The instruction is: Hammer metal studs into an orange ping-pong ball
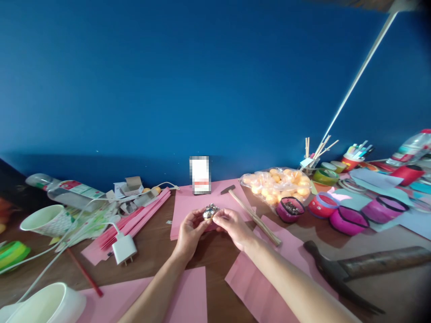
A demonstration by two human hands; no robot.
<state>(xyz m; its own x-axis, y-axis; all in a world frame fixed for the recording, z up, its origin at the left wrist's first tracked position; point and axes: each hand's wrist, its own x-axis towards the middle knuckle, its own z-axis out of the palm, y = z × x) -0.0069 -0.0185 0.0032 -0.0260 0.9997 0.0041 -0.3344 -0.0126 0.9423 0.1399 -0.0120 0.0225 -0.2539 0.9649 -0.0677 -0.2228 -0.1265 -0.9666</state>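
Silvery and metallic, a small knobbly object (210, 211) sits between the fingertips of both hands, just above the near part of the pink sheets (218, 192). We see the left hand (189, 232) pinching its left side between thumb and fingers, and the right hand (235, 229) pinching its right edge; the fingers beneath are hidden from us. We judge the hold to be slight: uneven thumb pressure could twist the piece free and drop it onto the brown table (151, 251). We also note the wooden-handled tool (255, 217) beside the right hand; a careless wrist movement could knock it toward the purple bowl (286, 216) of dark bits, spilling them.
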